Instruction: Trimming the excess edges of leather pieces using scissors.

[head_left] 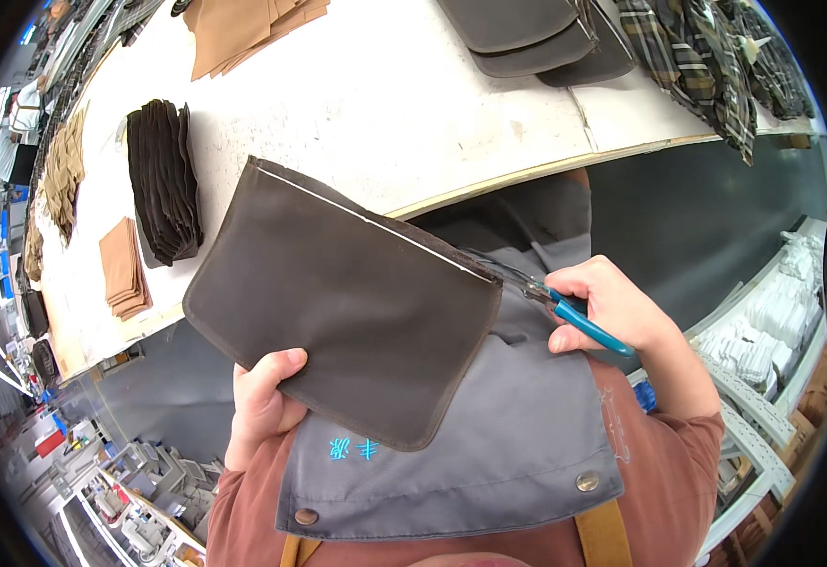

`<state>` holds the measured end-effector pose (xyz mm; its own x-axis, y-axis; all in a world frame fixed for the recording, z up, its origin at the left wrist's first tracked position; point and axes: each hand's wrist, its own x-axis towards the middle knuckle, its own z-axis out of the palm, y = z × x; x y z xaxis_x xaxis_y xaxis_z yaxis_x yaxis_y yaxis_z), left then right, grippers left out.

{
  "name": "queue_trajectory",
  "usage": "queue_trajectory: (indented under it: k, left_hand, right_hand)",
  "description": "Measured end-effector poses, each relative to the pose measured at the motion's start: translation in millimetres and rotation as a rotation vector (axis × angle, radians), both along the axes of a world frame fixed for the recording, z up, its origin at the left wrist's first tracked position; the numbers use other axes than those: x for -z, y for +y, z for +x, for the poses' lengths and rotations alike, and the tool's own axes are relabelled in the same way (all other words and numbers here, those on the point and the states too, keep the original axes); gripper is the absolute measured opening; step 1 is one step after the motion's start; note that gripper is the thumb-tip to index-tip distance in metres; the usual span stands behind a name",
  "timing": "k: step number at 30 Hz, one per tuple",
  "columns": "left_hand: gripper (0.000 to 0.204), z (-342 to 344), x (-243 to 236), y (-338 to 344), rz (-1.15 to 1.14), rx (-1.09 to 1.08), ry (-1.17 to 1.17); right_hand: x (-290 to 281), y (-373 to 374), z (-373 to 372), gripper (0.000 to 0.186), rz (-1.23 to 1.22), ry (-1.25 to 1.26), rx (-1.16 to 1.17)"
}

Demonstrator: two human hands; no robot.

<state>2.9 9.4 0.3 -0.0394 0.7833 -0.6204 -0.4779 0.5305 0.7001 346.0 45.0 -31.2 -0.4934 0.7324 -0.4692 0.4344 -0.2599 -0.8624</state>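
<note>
Nearest, 5 to 6 o'clock: grey apron (527, 406) with turquoise embroidery and two snaps, over rust-brown sleeves. At 8 o'clock, pinching narrow with left hand (267, 392), thumb on front, on lower-left edge of dark brown panel (347, 293). Panel at centre, toward 9 o'clock, in front of apron and table edge; rounded lower corners, white line along upper edge, tilted down toward 4 o'clock. At 3 o'clock, gripping teal-handled snips (595, 331) with right hand (612, 302), fingers curled round handles, blades toward 10 o'clock, right at panel's upper-right corner. Blade contact: cannot tell.

Farther, on white table (357, 123): small tan stack (123, 269) at 9, thick dark stack (161, 180) at 10, tan sheets (243, 33) at 11, overlapping dark panels (517, 28) at 1, plaid cloth (683, 66) at 2, partly over edge. White bundles (763, 312) on rack at 3 o'clock. Farthest, at 10 o'clock: person (17, 142) in pale top, small, blurred.
</note>
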Motion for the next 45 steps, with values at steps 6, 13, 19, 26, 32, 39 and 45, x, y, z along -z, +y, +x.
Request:
queue_trajectory:
  k: [6,13,19,26,32,39,45]
  left_hand:
    - [0.046,2,-3,3,-0.001,0.000,-0.025]
    - [0.042,-1,0,3,0.007,0.021,-0.082]
    - [0.042,1,-1,2,0.011,0.015,-0.071]
    - [0.042,1,-1,3,0.006,0.015,-0.086]
    - [0.047,2,1,2,-0.034,0.027,-0.006]
    - [0.046,3,-1,2,-0.036,-0.006,0.002]
    - [0.046,7,-1,6,-0.051,0.020,-0.006]
  right_hand:
    - [-2,0,0,0.054,-0.012,-0.024,-0.007]
    - [2,-1,-2,0.056,0.008,-0.030,0.005]
    - [5,-3,0,0.056,0.034,-0.040,-0.001]
    - [13,-5,1,0.059,0.073,0.013,-0.028]
    - [9,8,-12,0.064,0.108,0.023,-0.084]
    - [8,18,-14,0.065,0.083,-0.013,-0.106]
    - [12,22,-11,0.065,0.140,-0.032,-0.123]
